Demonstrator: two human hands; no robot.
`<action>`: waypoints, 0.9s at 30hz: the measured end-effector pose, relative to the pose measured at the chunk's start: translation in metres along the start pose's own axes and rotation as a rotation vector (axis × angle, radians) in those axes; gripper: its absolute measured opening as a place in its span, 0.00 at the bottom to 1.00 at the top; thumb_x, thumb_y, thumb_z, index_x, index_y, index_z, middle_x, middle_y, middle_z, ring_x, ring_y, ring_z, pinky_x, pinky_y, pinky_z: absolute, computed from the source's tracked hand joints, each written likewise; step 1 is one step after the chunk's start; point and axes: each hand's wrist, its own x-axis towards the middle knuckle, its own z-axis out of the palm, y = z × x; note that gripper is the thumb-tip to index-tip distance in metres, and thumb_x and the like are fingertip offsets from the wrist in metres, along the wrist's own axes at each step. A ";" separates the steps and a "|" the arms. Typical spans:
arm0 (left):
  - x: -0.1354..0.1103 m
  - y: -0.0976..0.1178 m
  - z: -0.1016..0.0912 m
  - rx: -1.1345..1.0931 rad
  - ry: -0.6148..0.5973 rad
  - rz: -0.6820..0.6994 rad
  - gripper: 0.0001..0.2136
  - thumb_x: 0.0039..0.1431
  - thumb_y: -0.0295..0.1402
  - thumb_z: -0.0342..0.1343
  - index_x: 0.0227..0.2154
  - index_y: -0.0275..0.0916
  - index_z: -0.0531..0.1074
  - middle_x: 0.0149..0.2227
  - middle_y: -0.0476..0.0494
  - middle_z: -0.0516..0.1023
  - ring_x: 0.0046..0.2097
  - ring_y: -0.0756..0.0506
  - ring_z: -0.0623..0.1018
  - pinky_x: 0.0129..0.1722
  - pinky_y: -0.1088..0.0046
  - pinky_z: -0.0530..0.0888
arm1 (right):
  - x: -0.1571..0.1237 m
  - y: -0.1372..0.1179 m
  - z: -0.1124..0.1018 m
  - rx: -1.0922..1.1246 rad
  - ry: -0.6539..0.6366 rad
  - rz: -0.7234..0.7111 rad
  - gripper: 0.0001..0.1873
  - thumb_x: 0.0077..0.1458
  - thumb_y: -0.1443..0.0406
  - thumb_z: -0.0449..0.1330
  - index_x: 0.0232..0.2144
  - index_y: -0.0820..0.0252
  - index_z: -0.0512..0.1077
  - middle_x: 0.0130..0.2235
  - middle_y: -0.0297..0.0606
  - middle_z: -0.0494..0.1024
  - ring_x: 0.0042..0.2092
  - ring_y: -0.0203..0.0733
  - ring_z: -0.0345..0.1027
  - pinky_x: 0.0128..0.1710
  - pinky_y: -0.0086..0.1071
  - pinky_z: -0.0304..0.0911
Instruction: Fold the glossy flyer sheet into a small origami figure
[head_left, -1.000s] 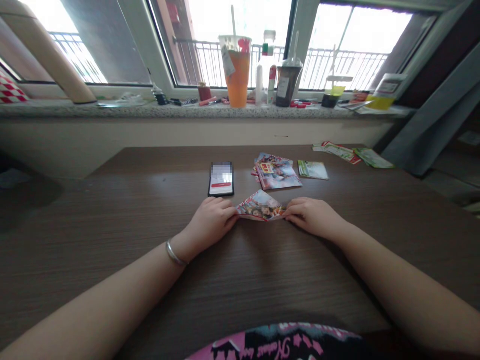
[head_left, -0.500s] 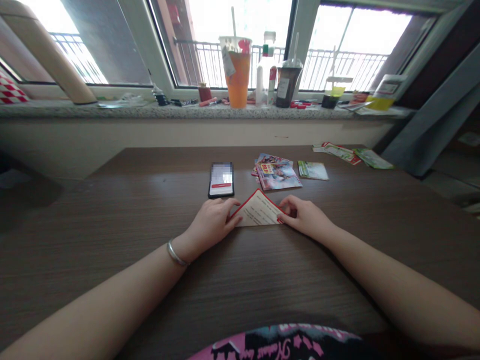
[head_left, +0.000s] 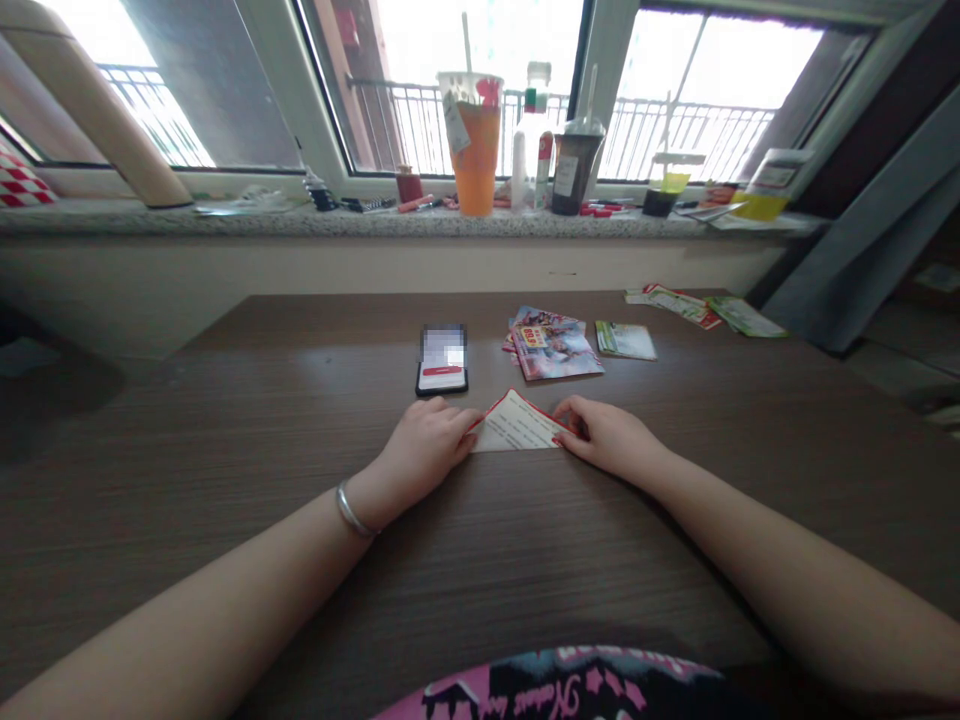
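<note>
Between my hands is a folded sheet of paper [head_left: 516, 427], a cream triangle with slanted print and a red edge, its peak pointing away from me. My left hand [head_left: 431, 440], with a silver bangle at the wrist, pinches the paper's left corner. At the right corner my right hand [head_left: 604, 432] grips it between thumb and fingers. Just beyond my left hand lies a phone [head_left: 442, 360] with a lit screen. Past the paper's peak is a small stack of colourful printed leaflets [head_left: 559, 345].
Right of the leaflets lies a green-and-white card packet [head_left: 627, 341], with more printed slips [head_left: 682, 305] at the table's far right. On the stone windowsill [head_left: 300, 224] stand an orange drink cup [head_left: 476, 155], a dark drink cup [head_left: 574, 170] and several bottles.
The paper's peak has dropped slightly towards me, and its upper edges now bow inward. My left fingers have closed down over the left corner. My right hand has barely moved.
</note>
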 end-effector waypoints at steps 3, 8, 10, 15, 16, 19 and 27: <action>-0.001 0.002 -0.001 0.030 0.019 -0.002 0.10 0.63 0.32 0.51 0.45 0.40 0.73 0.34 0.44 0.78 0.37 0.43 0.74 0.38 0.67 0.68 | 0.000 0.001 -0.001 -0.003 0.004 -0.025 0.09 0.54 0.63 0.58 0.40 0.54 0.70 0.30 0.31 0.75 0.29 0.35 0.65 0.26 0.28 0.51; -0.001 0.001 0.001 0.004 0.040 -0.005 0.11 0.64 0.32 0.49 0.46 0.40 0.72 0.36 0.42 0.78 0.38 0.42 0.75 0.39 0.65 0.69 | 0.000 0.004 0.000 0.026 0.024 -0.051 0.09 0.53 0.64 0.58 0.39 0.55 0.70 0.29 0.31 0.75 0.28 0.35 0.65 0.26 0.28 0.52; -0.002 0.000 0.003 -0.061 0.063 -0.013 0.12 0.63 0.32 0.50 0.48 0.40 0.71 0.40 0.41 0.78 0.41 0.42 0.75 0.41 0.64 0.70 | 0.000 0.006 0.001 0.058 0.048 -0.063 0.10 0.53 0.64 0.58 0.40 0.56 0.70 0.29 0.32 0.74 0.29 0.36 0.66 0.27 0.28 0.54; -0.003 -0.004 0.006 -0.278 0.084 -0.103 0.16 0.61 0.33 0.52 0.52 0.38 0.67 0.45 0.40 0.76 0.44 0.42 0.75 0.44 0.64 0.72 | 0.001 0.012 0.005 0.195 0.122 -0.049 0.13 0.54 0.66 0.57 0.43 0.58 0.70 0.32 0.34 0.76 0.32 0.37 0.68 0.32 0.30 0.60; -0.003 -0.005 0.006 -0.321 0.090 -0.113 0.15 0.61 0.33 0.53 0.51 0.38 0.68 0.45 0.40 0.75 0.45 0.42 0.75 0.45 0.63 0.72 | 0.002 0.012 0.006 0.221 0.141 -0.045 0.13 0.53 0.66 0.57 0.43 0.58 0.70 0.33 0.34 0.76 0.32 0.37 0.68 0.32 0.30 0.61; -0.003 -0.007 0.007 -0.422 0.120 -0.111 0.11 0.61 0.31 0.53 0.46 0.39 0.71 0.44 0.42 0.75 0.44 0.44 0.75 0.45 0.64 0.72 | 0.001 0.012 0.006 0.268 0.189 -0.051 0.11 0.52 0.66 0.57 0.40 0.58 0.71 0.33 0.33 0.76 0.30 0.35 0.67 0.31 0.29 0.62; -0.002 -0.010 0.009 -0.444 0.272 -0.012 0.06 0.62 0.28 0.52 0.37 0.40 0.73 0.38 0.44 0.75 0.40 0.46 0.74 0.43 0.67 0.72 | -0.002 0.009 0.003 0.243 0.257 -0.199 0.05 0.54 0.67 0.57 0.32 0.58 0.73 0.34 0.36 0.78 0.35 0.38 0.70 0.34 0.30 0.63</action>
